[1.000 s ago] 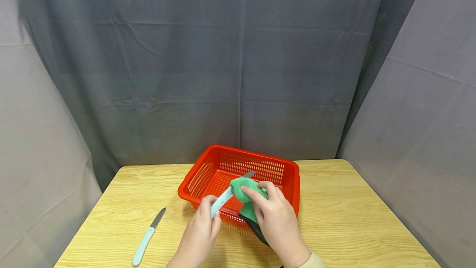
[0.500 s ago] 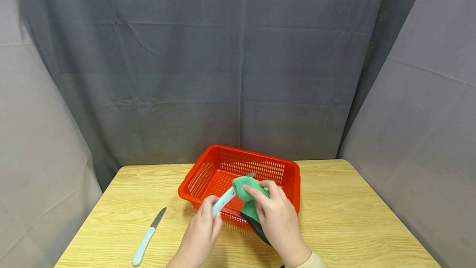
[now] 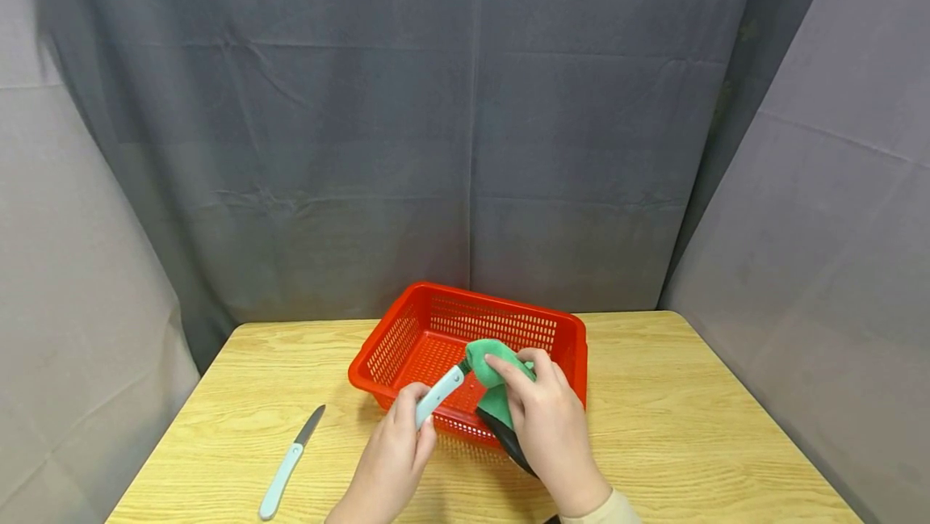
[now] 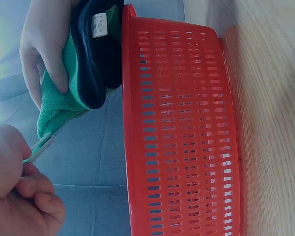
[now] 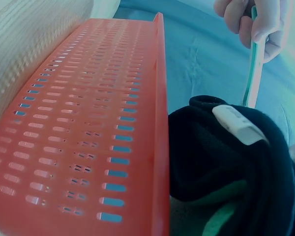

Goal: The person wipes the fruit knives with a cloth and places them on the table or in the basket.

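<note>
My left hand (image 3: 388, 455) grips a small knife by its pale blue handle (image 3: 440, 395), pointing up and to the right over the red basket (image 3: 508, 307). My right hand (image 3: 550, 421) pinches a green cloth (image 3: 485, 360) folded around the blade. Only a short, dark stretch of blade shows beside the handle; the cloth hides the rest. The cloth's black edging (image 4: 87, 64), with a white tag (image 4: 99, 24), hangs below the right hand. In the right wrist view, the black fabric (image 5: 231, 162) fills the lower right, and the handle (image 5: 254, 73) shows beyond it.
A second knife (image 3: 282, 479) with a pale blue handle lies on the wooden table (image 3: 697, 427) to the left, blade pointing away. The slotted basket stands near the table's back edge. Grey curtains (image 3: 349, 144) hang behind and at both sides.
The right hand and cloth have slid a little up and right, away from the handle. Earlier the blade's tip stuck out past the cloth; now it is covered, and blade shows by the handle.
</note>
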Demonstrator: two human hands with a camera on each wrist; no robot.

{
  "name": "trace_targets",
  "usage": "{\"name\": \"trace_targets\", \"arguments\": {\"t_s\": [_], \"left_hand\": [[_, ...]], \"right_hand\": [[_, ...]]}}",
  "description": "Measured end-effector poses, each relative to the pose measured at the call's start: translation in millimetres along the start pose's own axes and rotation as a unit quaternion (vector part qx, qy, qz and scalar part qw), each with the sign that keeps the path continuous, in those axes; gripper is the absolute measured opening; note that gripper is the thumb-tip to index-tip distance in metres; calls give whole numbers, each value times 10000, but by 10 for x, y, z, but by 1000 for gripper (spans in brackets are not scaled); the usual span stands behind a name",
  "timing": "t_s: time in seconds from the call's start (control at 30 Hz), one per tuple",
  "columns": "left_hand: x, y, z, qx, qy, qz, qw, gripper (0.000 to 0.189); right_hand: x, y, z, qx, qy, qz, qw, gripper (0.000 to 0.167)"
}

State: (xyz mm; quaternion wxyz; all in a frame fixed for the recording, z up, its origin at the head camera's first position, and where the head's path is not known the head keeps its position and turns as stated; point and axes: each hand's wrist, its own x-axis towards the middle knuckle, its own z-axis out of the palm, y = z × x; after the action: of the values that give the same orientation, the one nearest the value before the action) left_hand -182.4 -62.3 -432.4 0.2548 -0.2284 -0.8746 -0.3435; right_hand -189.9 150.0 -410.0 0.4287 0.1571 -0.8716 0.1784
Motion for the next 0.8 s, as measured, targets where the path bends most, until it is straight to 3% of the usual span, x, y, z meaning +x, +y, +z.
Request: {"name": "trace_targets", "arguments": {"t_s": [0.47, 0.8], "left_hand": [[-5, -20, -8, -67, 85, 39, 9999, 33], [11, -16, -11, -16, 274, -428, 9987, 33]], "right_hand": [[13, 46, -21, -80, -80, 337, 9994, 50], [28, 41, -57, -91, 258, 305, 9992, 51]]}}
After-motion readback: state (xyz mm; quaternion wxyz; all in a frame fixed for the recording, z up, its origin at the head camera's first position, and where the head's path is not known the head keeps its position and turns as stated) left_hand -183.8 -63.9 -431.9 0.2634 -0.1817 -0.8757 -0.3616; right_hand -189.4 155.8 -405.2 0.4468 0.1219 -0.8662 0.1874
